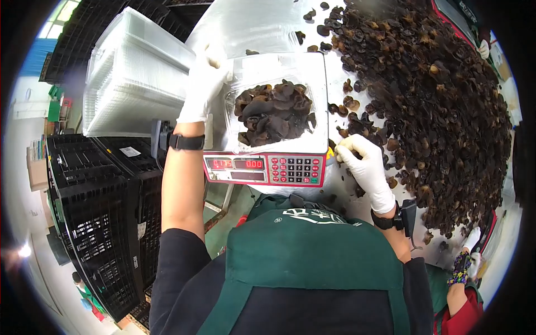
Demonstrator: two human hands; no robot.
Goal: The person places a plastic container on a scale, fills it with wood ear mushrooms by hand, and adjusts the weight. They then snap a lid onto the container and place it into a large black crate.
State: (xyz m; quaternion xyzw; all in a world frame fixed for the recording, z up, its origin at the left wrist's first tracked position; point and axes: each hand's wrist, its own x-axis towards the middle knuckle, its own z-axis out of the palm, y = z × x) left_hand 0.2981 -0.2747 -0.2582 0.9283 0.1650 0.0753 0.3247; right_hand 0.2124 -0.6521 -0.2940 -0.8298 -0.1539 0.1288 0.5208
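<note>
A clear plastic box [230, 109] filled with dark wood ear mushrooms [273, 111] sits on the pan of a red and white digital scale [262, 177]. The red digits read 0.175 on the left and 0.00 beside it. My left hand [207, 78], in a white glove, is at the box's upper left edge with its fingers curled on the clear plastic; glare washes out the fingertips. Just off the scale's right edge, my white-gloved right hand [365, 170] has thumb and fingers pinched together. Whatever they hold, if anything, is too small to name.
Loose wood ear mushrooms [430, 100] cover the table's right side. Stacked clear boxes [137, 78] stand at left above black crates [95, 218]. More clear plastic [251, 36] lies behind the scale. A co-worker's gloved hand [472, 239] shows at lower right, another [484, 49] at upper right.
</note>
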